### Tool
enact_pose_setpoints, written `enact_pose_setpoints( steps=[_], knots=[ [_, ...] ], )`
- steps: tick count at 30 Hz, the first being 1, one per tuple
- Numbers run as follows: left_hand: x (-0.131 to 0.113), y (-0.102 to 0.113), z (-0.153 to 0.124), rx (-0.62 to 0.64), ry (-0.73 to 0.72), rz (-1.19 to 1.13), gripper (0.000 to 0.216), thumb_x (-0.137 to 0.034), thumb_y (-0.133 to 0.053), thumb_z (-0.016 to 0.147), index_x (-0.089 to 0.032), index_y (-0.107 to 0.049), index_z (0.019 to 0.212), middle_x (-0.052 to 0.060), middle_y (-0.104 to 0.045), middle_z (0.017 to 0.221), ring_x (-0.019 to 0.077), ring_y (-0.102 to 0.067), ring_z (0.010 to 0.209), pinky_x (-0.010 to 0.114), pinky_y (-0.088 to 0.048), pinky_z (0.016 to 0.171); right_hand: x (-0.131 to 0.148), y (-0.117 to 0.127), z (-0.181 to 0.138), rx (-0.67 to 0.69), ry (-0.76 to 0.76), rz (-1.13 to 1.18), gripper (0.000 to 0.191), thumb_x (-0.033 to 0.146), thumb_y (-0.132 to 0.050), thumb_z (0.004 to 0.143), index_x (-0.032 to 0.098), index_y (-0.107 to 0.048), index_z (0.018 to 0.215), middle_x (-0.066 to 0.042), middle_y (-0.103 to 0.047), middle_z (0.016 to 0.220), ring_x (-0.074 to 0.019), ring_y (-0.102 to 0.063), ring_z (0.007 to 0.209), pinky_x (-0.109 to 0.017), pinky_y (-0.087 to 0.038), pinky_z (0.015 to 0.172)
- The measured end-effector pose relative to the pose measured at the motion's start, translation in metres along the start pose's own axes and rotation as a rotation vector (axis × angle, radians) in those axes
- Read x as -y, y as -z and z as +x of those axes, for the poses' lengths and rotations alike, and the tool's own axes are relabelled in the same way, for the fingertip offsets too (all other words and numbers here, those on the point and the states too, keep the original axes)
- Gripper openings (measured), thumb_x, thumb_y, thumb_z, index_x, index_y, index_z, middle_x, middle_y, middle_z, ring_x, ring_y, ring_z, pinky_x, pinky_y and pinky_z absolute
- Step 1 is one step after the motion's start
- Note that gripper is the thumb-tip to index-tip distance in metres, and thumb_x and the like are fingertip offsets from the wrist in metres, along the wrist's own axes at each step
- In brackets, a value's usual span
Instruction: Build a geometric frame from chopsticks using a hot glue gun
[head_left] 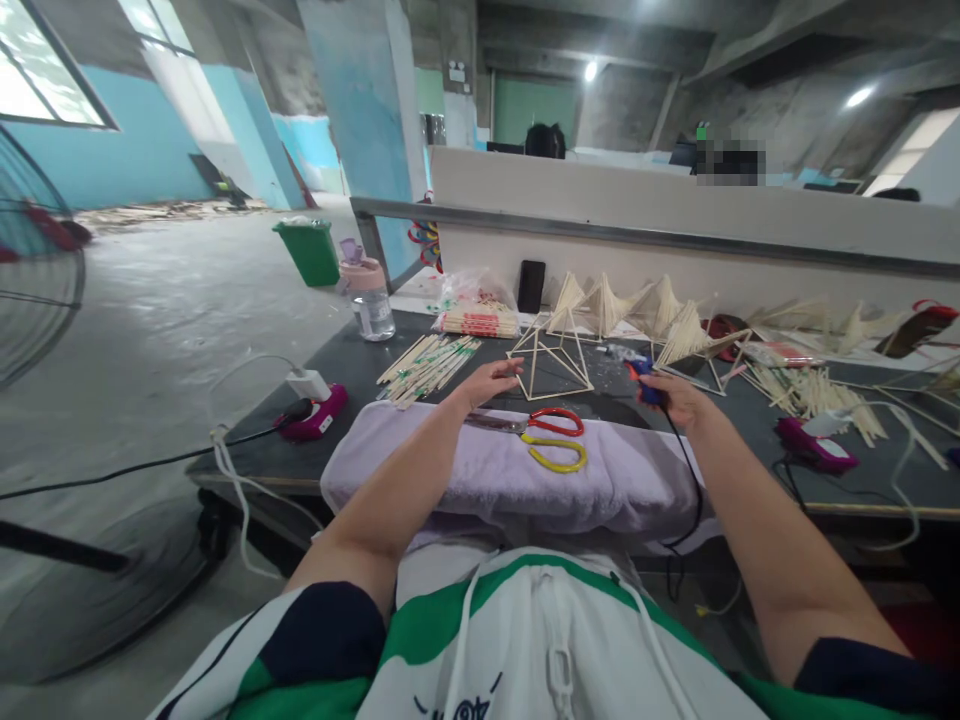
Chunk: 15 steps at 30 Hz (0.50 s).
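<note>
My right hand (pixel 679 398) is wrapped round a small blue glue gun (pixel 649 388) with an orange part near its nozzle and a black cord hanging down. Its tip points left, toward a pyramid-shaped frame of thin wooden sticks (pixel 561 362) standing on the dark table. At that frame's left corner is my left hand (pixel 491 383), fingers stretched out and a little apart; whether the fingertips touch the sticks I cannot tell. Scissors (pixel 559 440) with one red and one yellow handle lie on a lilac towel (pixel 480 475) in front of me.
Loose sticks (pixel 429 368) lie left, more sticks (pixel 832 395) right. Finished-looking stick models (pixel 607 305) line the back beside a phone (pixel 532 287). A bottle (pixel 370 305) stands at the left edge. Purple power sockets (pixel 319 412) with cables sit at both sides. A fan (pixel 37 260) stands far left.
</note>
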<state>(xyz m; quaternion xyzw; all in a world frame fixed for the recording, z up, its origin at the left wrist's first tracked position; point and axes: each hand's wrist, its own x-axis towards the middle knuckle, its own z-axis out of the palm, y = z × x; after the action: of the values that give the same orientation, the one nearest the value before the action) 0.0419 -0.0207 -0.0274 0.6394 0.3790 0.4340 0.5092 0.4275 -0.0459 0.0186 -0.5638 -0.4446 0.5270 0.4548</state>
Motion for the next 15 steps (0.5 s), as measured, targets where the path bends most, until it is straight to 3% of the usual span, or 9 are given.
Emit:
enact_pose_setpoints(
  steps=[2, 5, 9, 12, 15],
  knots=[
    [-0.003, -0.001, 0.0, -0.025, 0.021, -0.027, 0.072, -0.035, -0.082, 0.065, -0.016, -0.064, 0.132, 0.012, -0.069, 0.123, 0.0221, -0.068, 0.099, 0.047, -0.047, 0.105, 0.009, -0.012, -0.003, 0.004, 0.113, 0.206, 0.025, 0.022, -0.079, 0.067, 0.02, -0.059, 0.083, 0.002, -0.063, 0.07, -0.011, -0.06, 0.059, -0.024, -0.057, 0.058],
    [-0.011, -0.007, 0.006, -0.078, 0.032, -0.007, 0.063, -0.033, -0.079, 0.068, -0.015, -0.066, 0.127, 0.012, -0.07, 0.119, 0.0226, -0.067, 0.101, 0.048, -0.045, 0.106, 0.025, -0.034, -0.006, 0.047, 0.236, 0.314, 0.032, 0.029, -0.08, 0.065, 0.022, -0.061, 0.09, 0.002, -0.067, 0.081, -0.0113, -0.063, 0.065, -0.022, -0.054, 0.057],
    [-0.03, -0.021, 0.02, -0.106, -0.046, 0.113, 0.044, -0.029, -0.075, 0.07, -0.014, -0.065, 0.111, 0.01, -0.07, 0.111, 0.0247, -0.064, 0.109, 0.044, -0.047, 0.103, 0.046, -0.06, -0.008, 0.01, 0.536, 0.23, 0.036, 0.031, -0.078, 0.065, 0.025, -0.059, 0.095, 0.002, -0.07, 0.093, -0.0104, -0.062, 0.066, -0.022, -0.05, 0.058],
    [-0.043, -0.031, 0.026, -0.176, -0.036, 0.273, 0.033, -0.03, -0.072, 0.073, -0.016, -0.06, 0.101, 0.006, -0.068, 0.098, 0.0202, -0.064, 0.096, 0.038, -0.049, 0.094, 0.057, -0.074, -0.014, -0.079, 0.774, 0.162, 0.038, 0.028, -0.079, 0.067, 0.027, -0.06, 0.1, 0.002, -0.071, 0.095, -0.0098, -0.059, 0.064, -0.024, -0.05, 0.061],
    [-0.048, -0.039, 0.026, -0.204, -0.012, 0.378, 0.028, -0.032, -0.07, 0.075, -0.018, -0.056, 0.094, 0.002, -0.063, 0.089, 0.016, -0.06, 0.082, 0.032, -0.049, 0.082, 0.066, -0.084, -0.018, 0.01, 0.793, 0.048, 0.03, 0.035, -0.078, 0.073, 0.025, -0.065, 0.098, -0.001, -0.071, 0.1, -0.0128, -0.062, 0.071, -0.026, -0.051, 0.061]
  ],
)
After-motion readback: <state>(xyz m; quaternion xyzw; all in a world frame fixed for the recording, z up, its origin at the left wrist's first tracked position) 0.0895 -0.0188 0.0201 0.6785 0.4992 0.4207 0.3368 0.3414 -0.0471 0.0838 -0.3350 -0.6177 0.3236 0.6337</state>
